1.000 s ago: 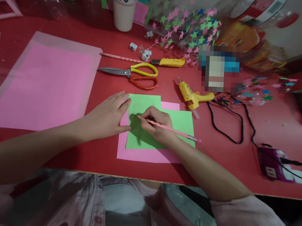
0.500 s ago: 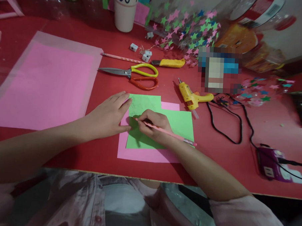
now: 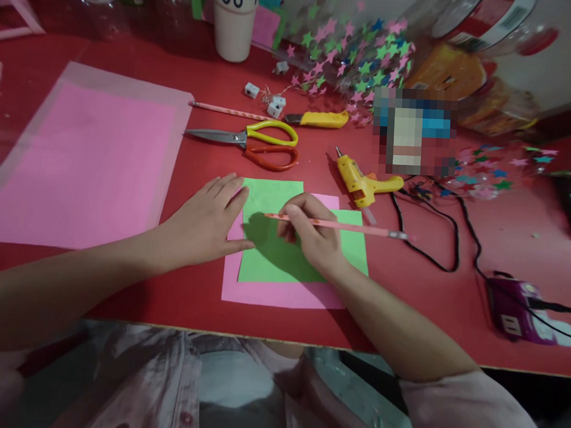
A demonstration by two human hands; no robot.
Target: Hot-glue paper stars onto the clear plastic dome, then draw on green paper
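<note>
My right hand (image 3: 313, 234) grips a pink pencil (image 3: 360, 228) over a green sheet of paper (image 3: 273, 270). The pencil points left, its eraser end sticking out past the sheet's right side; it looks slightly raised, with a shadow below the tip. Faint pencil lines show near the sheet's upper left. Under the green sheet lies a pink sheet of paper (image 3: 282, 294), showing along the left, bottom and upper right. My left hand (image 3: 212, 220) lies flat with fingers stretched out, its fingertips and thumb on the left edge of the green sheet.
Beyond the sheets lie scissors (image 3: 241, 137), a yellow utility knife (image 3: 322, 119), a second pencil (image 3: 228, 110) and a yellow glue gun (image 3: 365, 179) with a black cord. A large pink sheet (image 3: 89, 161) covers the left. A white cup (image 3: 233, 32) and scattered paper stars (image 3: 368, 60) stand behind.
My right hand first shifts slightly left with the pencil tip near the sheet, then moves right and lifts, the pencil swinging to nearly level. My left hand stays on the paper's edge.
</note>
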